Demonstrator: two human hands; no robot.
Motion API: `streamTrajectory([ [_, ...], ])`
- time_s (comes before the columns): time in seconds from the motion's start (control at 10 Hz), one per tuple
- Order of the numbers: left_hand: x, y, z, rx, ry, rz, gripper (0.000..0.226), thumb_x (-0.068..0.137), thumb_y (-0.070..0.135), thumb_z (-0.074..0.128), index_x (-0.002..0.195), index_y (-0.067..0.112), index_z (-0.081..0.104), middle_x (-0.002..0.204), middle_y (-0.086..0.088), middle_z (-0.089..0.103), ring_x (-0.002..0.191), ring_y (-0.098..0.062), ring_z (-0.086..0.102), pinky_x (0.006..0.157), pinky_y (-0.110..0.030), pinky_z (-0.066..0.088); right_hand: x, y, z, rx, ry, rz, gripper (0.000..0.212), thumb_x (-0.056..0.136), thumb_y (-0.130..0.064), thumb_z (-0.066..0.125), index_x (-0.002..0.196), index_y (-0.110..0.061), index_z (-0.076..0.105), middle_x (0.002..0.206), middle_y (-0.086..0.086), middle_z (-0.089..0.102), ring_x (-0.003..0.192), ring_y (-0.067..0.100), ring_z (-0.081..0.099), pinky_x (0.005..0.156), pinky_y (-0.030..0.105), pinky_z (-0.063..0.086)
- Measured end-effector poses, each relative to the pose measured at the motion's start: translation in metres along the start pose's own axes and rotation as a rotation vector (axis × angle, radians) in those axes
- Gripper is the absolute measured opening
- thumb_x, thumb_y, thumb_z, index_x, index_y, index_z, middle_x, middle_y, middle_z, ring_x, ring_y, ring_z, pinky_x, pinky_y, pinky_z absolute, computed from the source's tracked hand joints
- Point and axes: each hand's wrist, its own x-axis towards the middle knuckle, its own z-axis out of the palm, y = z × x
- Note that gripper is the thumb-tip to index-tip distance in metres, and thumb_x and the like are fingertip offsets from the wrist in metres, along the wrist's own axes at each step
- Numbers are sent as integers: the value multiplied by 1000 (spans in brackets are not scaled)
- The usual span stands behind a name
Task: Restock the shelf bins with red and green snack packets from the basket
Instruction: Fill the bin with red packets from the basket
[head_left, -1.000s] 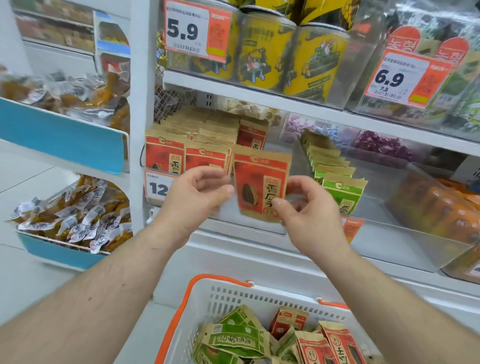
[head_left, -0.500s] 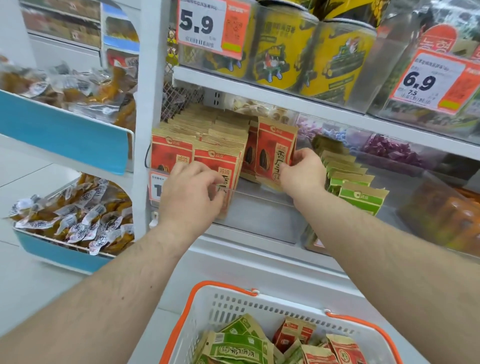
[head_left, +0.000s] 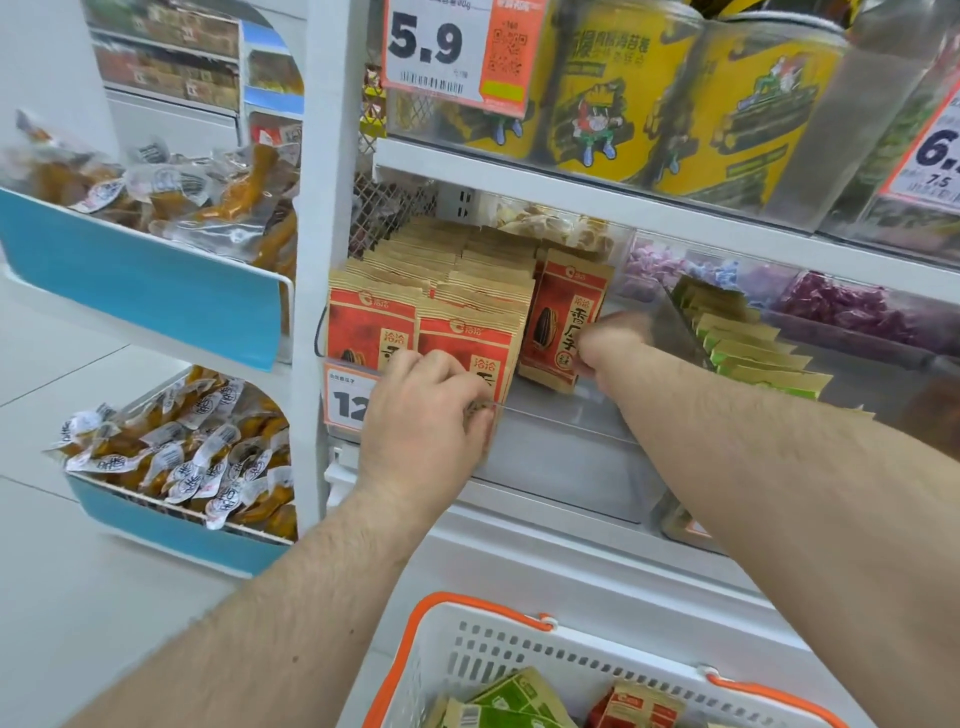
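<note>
An orange price tag (head_left: 452, 52) on the upper shelf reads "5.9"; another tag (head_left: 347, 400) below the red packets (head_left: 470, 343) shows "12".

Shop, snack aisle: white shelving with clear bins, orange price tag (head_left: 453, 52) reading 5.9, rows of red packets (head_left: 415, 322), yellow canisters (head_left: 748, 104), orange-rimmed shopping basket (head_left: 483, 654).

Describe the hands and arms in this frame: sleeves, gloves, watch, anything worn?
Nothing worn that shows. The left hand and right hand are bare, with no gloves, and no rings or watch can be seen. Both forearms are bare up to the frame edge, with visible hair; no sleeve, strap or marking is in view.
</note>
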Motion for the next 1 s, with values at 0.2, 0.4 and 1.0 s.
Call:
streamTrajectory([
  [0.2,-1,0,2,3,21,2,17,69,13,84,82,16,75,81,1,62,84,-28,52,74,-30,38,-20,7,15,-988,36,-451,10,97,-13,55,101,-22,54,86,-2,48,101,19,57,71,27,40],
  [0.4,-2,-1,5,0,24,-2,17,69,13,84,82,16,74,82,1,62,85,-29,52,73,-35,45,-16,-1,8,-226,-33,-178,20,92,-12,60,103,-23,47,84,-2,45,92,19,52,87,29,56],
  [1.0,-1,3,2,15,8,-15,16,70,14,84,83,16,75,83,2,63,87,-27,52,74,-36,45,-19,3,-10,-374,-67,-240,29,86,-2,62,71,-18,44,82,5,52,72,18,53,84,36,54],
])
